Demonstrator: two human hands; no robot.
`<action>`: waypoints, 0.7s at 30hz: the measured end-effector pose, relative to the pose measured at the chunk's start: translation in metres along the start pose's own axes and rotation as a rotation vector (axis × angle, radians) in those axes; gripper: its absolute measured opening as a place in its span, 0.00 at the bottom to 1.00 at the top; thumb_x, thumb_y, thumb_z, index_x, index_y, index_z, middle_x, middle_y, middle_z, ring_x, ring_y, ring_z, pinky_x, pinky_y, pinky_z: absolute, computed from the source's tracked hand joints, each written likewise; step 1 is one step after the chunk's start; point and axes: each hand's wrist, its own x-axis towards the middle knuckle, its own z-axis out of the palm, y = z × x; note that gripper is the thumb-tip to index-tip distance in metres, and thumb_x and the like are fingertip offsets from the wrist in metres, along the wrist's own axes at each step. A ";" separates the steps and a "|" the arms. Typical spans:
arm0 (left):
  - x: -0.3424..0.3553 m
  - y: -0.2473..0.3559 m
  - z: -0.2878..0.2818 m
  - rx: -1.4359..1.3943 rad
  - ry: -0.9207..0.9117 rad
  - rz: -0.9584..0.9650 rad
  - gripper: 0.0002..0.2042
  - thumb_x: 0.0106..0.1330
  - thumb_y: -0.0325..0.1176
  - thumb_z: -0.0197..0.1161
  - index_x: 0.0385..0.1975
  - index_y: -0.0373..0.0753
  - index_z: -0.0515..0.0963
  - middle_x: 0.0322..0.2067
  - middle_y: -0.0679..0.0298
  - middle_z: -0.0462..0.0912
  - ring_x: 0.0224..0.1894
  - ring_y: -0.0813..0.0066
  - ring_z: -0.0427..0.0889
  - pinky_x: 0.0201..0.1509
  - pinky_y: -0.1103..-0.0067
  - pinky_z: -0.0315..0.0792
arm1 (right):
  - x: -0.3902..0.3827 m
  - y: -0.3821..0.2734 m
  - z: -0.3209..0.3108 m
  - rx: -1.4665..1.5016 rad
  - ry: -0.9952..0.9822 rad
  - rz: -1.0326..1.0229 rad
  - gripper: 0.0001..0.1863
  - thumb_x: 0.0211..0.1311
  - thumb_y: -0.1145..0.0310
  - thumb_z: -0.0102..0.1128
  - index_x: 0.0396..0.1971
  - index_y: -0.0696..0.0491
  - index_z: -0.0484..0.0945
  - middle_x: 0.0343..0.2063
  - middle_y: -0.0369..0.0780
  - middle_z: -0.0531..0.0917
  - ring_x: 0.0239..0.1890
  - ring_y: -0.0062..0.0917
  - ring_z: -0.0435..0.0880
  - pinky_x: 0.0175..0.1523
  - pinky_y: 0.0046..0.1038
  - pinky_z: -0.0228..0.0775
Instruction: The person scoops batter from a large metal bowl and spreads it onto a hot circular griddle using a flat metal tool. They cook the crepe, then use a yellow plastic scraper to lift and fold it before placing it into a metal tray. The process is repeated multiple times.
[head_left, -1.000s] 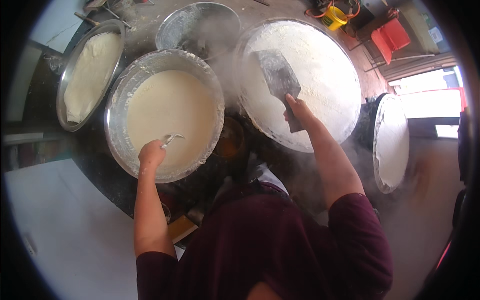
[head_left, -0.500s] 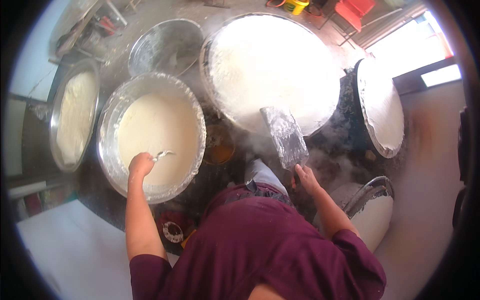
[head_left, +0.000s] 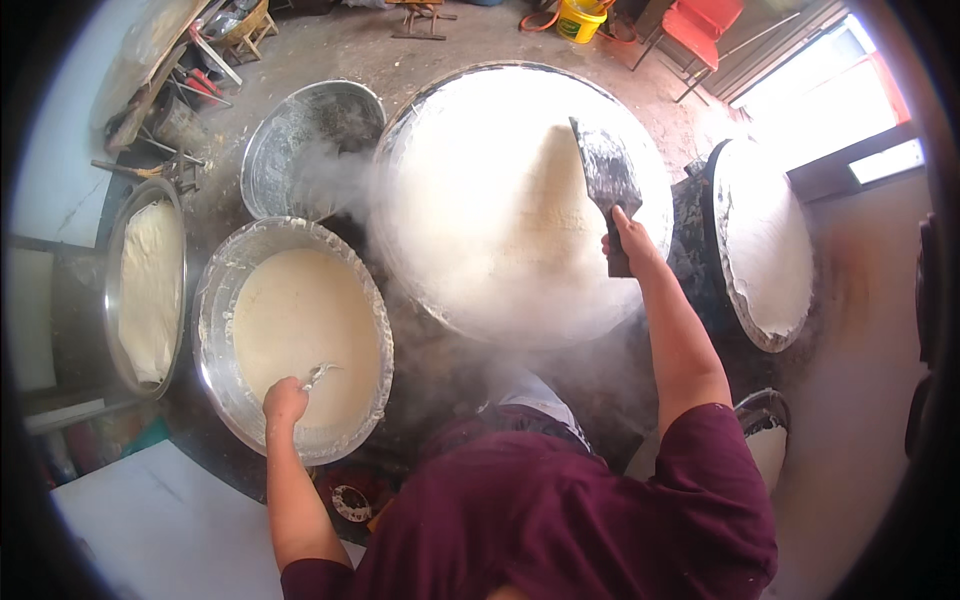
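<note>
My left hand (head_left: 286, 401) is closed round a metal ladle (head_left: 318, 376) coated in batter, at the near side of a deep metal basin (head_left: 207, 350). Pale, smooth batter (head_left: 300, 310) fills much of that basin. Out over the large round griddle (head_left: 385, 130), my right hand (head_left: 635, 240) grips the dark handle of a wide flat scraper (head_left: 608, 165), its blade smeared with white. The griddle's surface is bright and pale under drifting steam, so I cannot tell how thick the layer on it is.
An empty-looking metal tub (head_left: 270, 150) stands behind the basin. On the left sits an oval metal tray (head_left: 110, 310) of pale dough (head_left: 150, 290). To the right is another round griddle (head_left: 765, 240) with a white layer. A red chair (head_left: 695, 35) and yellow bucket (head_left: 580, 20) stand far back.
My right hand has swung the scraper forward, from the near edge to above the large griddle. The view has tilted up, while my left hand stays at the basin with the ladle.
</note>
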 end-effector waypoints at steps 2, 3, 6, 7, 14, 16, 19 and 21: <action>0.000 0.004 0.003 0.001 0.003 -0.027 0.11 0.51 0.34 0.54 0.32 0.41 0.79 0.34 0.54 0.80 0.40 0.55 0.78 0.43 0.66 0.71 | 0.018 -0.006 0.001 0.032 -0.042 -0.029 0.23 0.60 0.46 0.48 0.25 0.55 0.69 0.15 0.39 0.75 0.14 0.24 0.74 0.20 0.26 0.68; 0.001 0.005 0.004 -0.001 -0.006 -0.039 0.11 0.50 0.34 0.54 0.32 0.40 0.79 0.34 0.54 0.80 0.40 0.54 0.77 0.43 0.65 0.70 | 0.021 -0.004 0.000 0.015 -0.054 -0.007 0.24 0.61 0.47 0.47 0.27 0.57 0.70 0.16 0.40 0.76 0.16 0.25 0.75 0.22 0.27 0.68; 0.002 0.006 0.006 -0.011 0.016 -0.058 0.12 0.50 0.34 0.54 0.33 0.40 0.79 0.34 0.53 0.80 0.40 0.53 0.77 0.43 0.65 0.70 | 0.008 0.012 -0.009 0.037 -0.078 0.050 0.24 0.63 0.49 0.44 0.31 0.59 0.71 0.17 0.40 0.75 0.17 0.27 0.75 0.24 0.28 0.68; 0.002 0.006 0.007 -0.010 0.004 -0.068 0.12 0.50 0.34 0.54 0.33 0.40 0.79 0.35 0.53 0.80 0.40 0.53 0.77 0.43 0.65 0.70 | 0.000 0.018 -0.016 0.021 -0.102 0.067 0.23 0.63 0.49 0.45 0.31 0.58 0.70 0.17 0.40 0.75 0.17 0.26 0.74 0.23 0.28 0.67; 0.002 0.003 0.013 -0.026 0.015 -0.096 0.12 0.50 0.35 0.54 0.34 0.41 0.79 0.35 0.54 0.80 0.41 0.53 0.77 0.44 0.66 0.70 | 0.025 0.004 -0.073 0.037 0.017 0.002 0.23 0.60 0.45 0.49 0.26 0.53 0.69 0.15 0.37 0.74 0.14 0.22 0.73 0.18 0.25 0.65; 0.002 0.004 0.014 -0.043 0.028 -0.075 0.12 0.51 0.35 0.54 0.34 0.42 0.79 0.35 0.54 0.80 0.41 0.53 0.77 0.44 0.66 0.70 | 0.046 -0.003 -0.088 0.119 0.014 0.007 0.23 0.59 0.45 0.50 0.26 0.52 0.69 0.15 0.37 0.74 0.14 0.21 0.73 0.18 0.24 0.64; 0.001 0.005 0.016 -0.039 0.032 -0.028 0.12 0.51 0.35 0.54 0.34 0.43 0.78 0.35 0.54 0.79 0.41 0.53 0.77 0.44 0.66 0.70 | 0.055 0.013 -0.100 0.089 0.076 0.079 0.24 0.58 0.45 0.50 0.27 0.54 0.72 0.17 0.37 0.75 0.15 0.23 0.73 0.20 0.27 0.64; 0.002 0.003 0.017 -0.003 0.041 -0.025 0.12 0.50 0.35 0.54 0.35 0.43 0.78 0.34 0.53 0.79 0.40 0.52 0.76 0.44 0.65 0.69 | 0.047 0.035 -0.101 -0.075 0.110 0.064 0.23 0.59 0.45 0.49 0.28 0.54 0.73 0.17 0.37 0.75 0.15 0.23 0.73 0.19 0.28 0.63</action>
